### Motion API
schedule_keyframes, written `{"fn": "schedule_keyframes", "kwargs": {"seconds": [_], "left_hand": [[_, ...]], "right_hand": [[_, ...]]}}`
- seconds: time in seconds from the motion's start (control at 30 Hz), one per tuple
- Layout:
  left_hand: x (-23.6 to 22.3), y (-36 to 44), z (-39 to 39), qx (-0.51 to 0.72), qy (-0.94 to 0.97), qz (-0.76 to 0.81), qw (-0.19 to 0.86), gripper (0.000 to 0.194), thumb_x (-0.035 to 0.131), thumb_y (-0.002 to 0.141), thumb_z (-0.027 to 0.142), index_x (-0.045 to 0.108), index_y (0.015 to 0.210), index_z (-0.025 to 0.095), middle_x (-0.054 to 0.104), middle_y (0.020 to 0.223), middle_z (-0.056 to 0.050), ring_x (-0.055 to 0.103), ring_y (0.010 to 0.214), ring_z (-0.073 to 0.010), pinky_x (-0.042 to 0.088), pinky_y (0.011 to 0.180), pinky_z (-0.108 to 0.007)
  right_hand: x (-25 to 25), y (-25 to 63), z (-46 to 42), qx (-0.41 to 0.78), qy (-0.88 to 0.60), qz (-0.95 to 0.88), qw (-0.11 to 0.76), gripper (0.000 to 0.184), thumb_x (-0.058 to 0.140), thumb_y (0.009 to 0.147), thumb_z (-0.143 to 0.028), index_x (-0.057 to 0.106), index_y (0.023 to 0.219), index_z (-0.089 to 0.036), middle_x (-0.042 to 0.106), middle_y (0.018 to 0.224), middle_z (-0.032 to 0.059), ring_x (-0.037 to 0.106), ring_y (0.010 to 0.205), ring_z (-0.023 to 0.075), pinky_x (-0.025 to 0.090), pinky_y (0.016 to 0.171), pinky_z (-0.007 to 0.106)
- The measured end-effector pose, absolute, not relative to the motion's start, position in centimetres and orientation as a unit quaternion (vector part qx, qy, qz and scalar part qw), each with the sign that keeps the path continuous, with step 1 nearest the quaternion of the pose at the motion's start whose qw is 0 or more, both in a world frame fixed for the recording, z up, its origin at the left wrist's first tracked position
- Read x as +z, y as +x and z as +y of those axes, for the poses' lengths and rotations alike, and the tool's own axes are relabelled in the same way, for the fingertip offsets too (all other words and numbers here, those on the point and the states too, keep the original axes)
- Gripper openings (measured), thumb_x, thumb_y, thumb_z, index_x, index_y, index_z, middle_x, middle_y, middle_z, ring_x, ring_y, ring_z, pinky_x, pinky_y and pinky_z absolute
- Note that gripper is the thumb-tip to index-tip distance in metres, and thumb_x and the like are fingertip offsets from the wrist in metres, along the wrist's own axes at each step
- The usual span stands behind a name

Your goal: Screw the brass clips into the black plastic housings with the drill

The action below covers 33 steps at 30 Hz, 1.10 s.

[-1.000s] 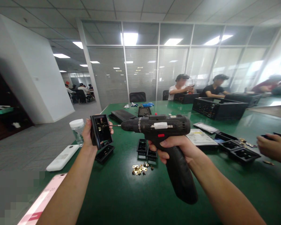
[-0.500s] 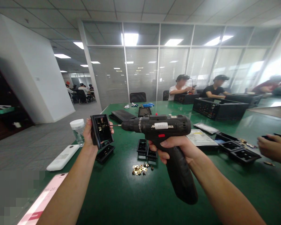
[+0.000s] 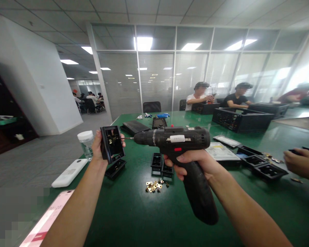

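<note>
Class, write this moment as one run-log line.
left hand holds black housing | right hand grips cordless drill | bit points into housing | brass-coloured plates on green table

Your left hand [image 3: 98, 145] is raised near the table's [image 3: 128, 212] left edge, closed in a grip; your right hand [image 3: 202, 159] clenches farther from that edge, both bare forearms [image 3: 77, 202] slanting inward.

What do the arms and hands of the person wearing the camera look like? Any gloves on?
The left hand and right hand are bare, without gloves. No sleeves show on the left forearm or right forearm, and no watch or bracelet shows.
</note>
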<state>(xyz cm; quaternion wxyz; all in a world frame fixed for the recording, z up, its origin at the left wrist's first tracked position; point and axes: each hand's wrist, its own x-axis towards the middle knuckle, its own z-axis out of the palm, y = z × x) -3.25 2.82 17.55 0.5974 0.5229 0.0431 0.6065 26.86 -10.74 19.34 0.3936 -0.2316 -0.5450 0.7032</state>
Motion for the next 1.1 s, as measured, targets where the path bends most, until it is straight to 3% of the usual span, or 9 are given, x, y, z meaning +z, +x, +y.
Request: {"fn": "schedule_keyframes", "kwargs": {"seconds": [0.17, 0.6, 0.93, 1.1], "left_hand": [[17.62, -3.14, 2.81, 0.595, 0.540, 0.016, 0.595, 0.048, 0.076, 0.073, 0.055, 0.073, 0.092, 0.011, 0.074, 0.085, -0.013, 0.071, 0.075, -0.0263, 0.061, 0.058, -0.037], [17.49, -3.36, 2.96, 0.580, 0.559, 0.002, 0.592, 0.049, 0.074, 0.076, 0.056, 0.074, 0.096, 0.011, 0.074, 0.088, -0.014, 0.071, 0.073, -0.0261, 0.060, 0.060, -0.039], [17.26, -3.56, 3.14, 0.575, 0.567, 0.006, 0.590, 0.049, 0.070, 0.079, 0.056, 0.072, 0.099, 0.011, 0.074, 0.089, -0.014, 0.071, 0.075, -0.0266, 0.060, 0.061, -0.039], [17.27, -3.62, 3.11, 0.583, 0.556, 0.017, 0.592, 0.046, 0.058, 0.089, 0.055, 0.071, 0.097, 0.011, 0.074, 0.089, -0.014, 0.071, 0.076, -0.0264, 0.060, 0.060, -0.038]], "right_hand": [[19.24, 26.79, -10.57, 0.698, -0.239, -0.547, 0.395, 0.030, 0.070, 0.066, -0.033, 0.074, 0.095, -0.024, 0.057, 0.089, 0.0069, 0.044, 0.055, 0.0075, 0.045, 0.051, 0.027], [19.29, 26.77, -10.59, 0.698, -0.233, -0.550, 0.395, 0.034, 0.070, 0.068, -0.033, 0.074, 0.099, -0.023, 0.056, 0.088, 0.0064, 0.043, 0.055, 0.0066, 0.046, 0.052, 0.026], [19.45, 26.71, -10.89, 0.690, -0.241, -0.550, 0.405, 0.030, 0.068, 0.068, -0.031, 0.074, 0.096, -0.023, 0.057, 0.088, 0.0063, 0.044, 0.055, 0.0073, 0.045, 0.052, 0.027], [19.45, 26.68, -10.92, 0.696, -0.236, -0.545, 0.404, 0.029, 0.068, 0.070, -0.030, 0.074, 0.097, -0.022, 0.058, 0.088, 0.0059, 0.044, 0.056, 0.0070, 0.045, 0.052, 0.026]]}}
